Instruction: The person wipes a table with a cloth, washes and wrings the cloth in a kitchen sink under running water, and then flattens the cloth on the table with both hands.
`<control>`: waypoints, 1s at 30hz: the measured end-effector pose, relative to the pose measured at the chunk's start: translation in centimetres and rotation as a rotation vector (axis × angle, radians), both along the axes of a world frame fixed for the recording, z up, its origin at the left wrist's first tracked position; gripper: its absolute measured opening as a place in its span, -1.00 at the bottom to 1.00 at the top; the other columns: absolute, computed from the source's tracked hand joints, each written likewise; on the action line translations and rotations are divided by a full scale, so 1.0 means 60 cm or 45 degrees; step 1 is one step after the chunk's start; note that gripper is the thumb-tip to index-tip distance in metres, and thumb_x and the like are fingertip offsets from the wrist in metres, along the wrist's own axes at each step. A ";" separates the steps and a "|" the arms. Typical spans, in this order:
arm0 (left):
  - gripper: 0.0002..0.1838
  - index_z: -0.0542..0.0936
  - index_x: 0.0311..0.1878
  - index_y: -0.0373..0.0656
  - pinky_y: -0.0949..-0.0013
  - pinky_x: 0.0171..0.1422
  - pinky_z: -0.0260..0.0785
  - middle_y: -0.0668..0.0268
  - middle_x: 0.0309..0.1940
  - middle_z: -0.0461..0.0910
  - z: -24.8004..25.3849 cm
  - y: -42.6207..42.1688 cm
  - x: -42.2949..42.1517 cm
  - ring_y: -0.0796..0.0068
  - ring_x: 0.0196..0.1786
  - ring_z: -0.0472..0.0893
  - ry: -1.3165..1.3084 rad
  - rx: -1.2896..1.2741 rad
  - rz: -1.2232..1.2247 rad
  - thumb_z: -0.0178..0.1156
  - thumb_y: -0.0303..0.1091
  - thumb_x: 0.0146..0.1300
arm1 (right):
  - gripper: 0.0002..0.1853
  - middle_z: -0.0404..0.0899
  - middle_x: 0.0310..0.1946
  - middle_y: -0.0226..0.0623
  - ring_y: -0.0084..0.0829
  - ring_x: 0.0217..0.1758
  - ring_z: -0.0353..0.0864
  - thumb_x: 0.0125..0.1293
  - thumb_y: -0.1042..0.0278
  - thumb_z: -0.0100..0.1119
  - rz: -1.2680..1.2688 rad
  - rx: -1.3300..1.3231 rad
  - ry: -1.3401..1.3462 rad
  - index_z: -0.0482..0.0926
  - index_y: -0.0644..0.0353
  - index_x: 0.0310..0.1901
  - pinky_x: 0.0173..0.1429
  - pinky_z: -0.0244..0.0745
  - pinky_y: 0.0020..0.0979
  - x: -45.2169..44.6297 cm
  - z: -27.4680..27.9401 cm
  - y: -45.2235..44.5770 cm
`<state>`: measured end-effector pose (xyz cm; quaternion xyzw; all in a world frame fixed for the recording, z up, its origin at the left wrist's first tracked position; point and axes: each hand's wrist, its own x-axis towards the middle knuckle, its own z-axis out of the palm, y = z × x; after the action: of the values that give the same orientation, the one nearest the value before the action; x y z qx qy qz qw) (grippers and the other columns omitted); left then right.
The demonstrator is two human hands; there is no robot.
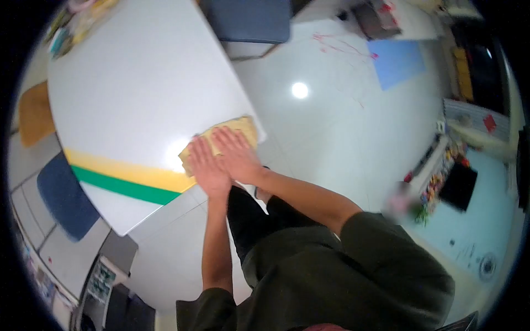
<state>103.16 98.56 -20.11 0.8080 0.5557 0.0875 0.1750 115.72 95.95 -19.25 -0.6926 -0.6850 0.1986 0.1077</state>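
Note:
A folded yellow cloth (243,126) lies on the white table (138,71), close to its near right corner. Flat on the cloth rests my left hand (207,168), fingers stretched out and pointing away from me. Beside it my right hand (236,154) presses on the same cloth, its fingers extended and slightly spread. The two hands touch or nearly touch at the thumbs. Parts of the cloth are hidden under both palms. Yellow and green stripes (127,185) cross the table's near end, left of my hands.
A dark chair (248,22) stands at the table's far right side. Along the left edge are an orange chair (37,113) and a blue chair (72,196). Assorted items (63,38) sit at the table's far left. A blue sheet (397,63) lies on the tiled floor.

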 end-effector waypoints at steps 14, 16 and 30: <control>-0.35 0.27 0.59 -0.29 -0.05 0.73 -0.03 0.03 0.64 0.20 -0.034 0.698 0.026 -0.07 0.67 0.15 -0.140 0.415 -0.002 -0.06 -0.17 0.54 | -0.37 0.24 0.62 -0.18 -0.15 0.70 0.10 0.56 0.15 -0.11 0.249 0.406 -0.092 0.27 0.21 0.58 0.75 -0.09 0.01 0.061 -0.054 0.705; -0.33 0.25 0.61 -0.30 0.00 0.76 -0.08 0.01 0.65 0.17 -0.041 0.784 0.037 -0.02 0.69 0.12 -0.107 0.432 0.009 -0.06 -0.16 0.54 | -0.37 0.19 0.64 -0.20 -0.15 0.71 0.07 0.57 0.15 -0.13 0.249 0.470 -0.143 0.23 0.21 0.59 0.75 -0.10 0.01 0.074 -0.077 0.797; -0.34 0.23 0.62 -0.28 0.01 0.75 -0.05 0.04 0.66 0.17 -0.052 0.723 -0.010 -0.02 0.69 0.12 -0.143 0.425 -0.006 -0.04 -0.19 0.54 | -0.35 0.16 0.65 -0.21 -0.15 0.72 0.04 0.57 0.13 -0.14 0.136 0.457 -0.215 0.20 0.20 0.60 0.76 -0.12 0.03 0.015 -0.088 0.723</control>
<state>102.59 141.91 -23.22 0.8211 0.5207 0.2233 0.0696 116.62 139.31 -24.50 -0.6393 -0.7517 0.0199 0.1607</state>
